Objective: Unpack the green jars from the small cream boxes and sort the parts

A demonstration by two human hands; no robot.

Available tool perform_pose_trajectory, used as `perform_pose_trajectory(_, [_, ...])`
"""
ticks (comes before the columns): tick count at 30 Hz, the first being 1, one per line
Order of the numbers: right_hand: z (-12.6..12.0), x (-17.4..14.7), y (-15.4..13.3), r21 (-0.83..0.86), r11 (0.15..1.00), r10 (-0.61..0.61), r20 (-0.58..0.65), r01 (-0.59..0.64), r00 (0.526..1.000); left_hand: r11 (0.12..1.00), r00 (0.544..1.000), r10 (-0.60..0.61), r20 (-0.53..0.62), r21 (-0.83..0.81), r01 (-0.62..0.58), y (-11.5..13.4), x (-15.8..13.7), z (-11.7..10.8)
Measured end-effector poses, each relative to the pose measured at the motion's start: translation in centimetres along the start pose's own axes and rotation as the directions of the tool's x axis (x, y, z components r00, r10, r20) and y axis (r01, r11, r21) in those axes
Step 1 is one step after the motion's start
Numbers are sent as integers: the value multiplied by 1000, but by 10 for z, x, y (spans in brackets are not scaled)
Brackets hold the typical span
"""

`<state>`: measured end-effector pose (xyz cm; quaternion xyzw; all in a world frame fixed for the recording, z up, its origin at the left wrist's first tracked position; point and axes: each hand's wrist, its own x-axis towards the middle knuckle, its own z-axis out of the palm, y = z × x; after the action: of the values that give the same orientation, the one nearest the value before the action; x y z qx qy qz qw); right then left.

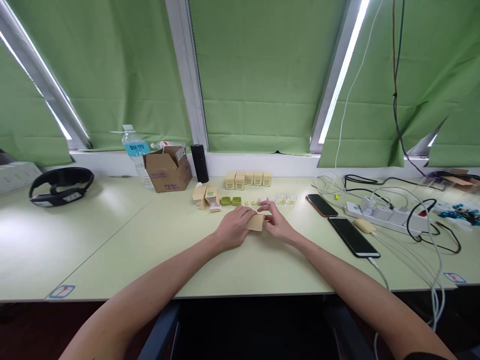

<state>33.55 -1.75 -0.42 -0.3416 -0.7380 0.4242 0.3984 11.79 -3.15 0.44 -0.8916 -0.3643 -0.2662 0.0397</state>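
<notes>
Head view: a small cardboard box point(255, 223) is held just above or on the counter point(240, 270), front and centre; which of the two can't be told. Its left end is gripped by the left hand point(234, 227), fingers laid along the far side. Its right end is touched by the right hand point(278, 222), fingers bent and spread; whether anything is pinched there can't be told. Just beyond the hands, two green cases point(231, 201), some tiny yellow pieces (too small to identify) and two clear domes point(286, 199) are lined up left to right. Left of the cases, two opened boxes point(206, 197) are placed side by side. Farther back, five small boxes point(248, 180) are set in a row. At back left, a large carton point(168, 170) is flanked by a water bottle point(137, 152) and a black cylinder point(199, 163). To the right, two phones point(354, 237) are laid flat, screens dark, near a power strip point(386, 219) with adapters plugged in. A black headset point(62, 186) is parked far left.
</notes>
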Motion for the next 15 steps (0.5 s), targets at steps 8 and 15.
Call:
perform_pose_trajectory(8, [2, 0, -4, -35, 999, 31, 5, -31, 1000, 1000, 1000, -5, 26, 5, 5, -1, 0, 1])
perform_pose_trajectory(15, [-3, 2, -1, -116, 992, 30, -105, -42, 994, 998, 999, -50, 15, -26, 51, 0, -1, 0])
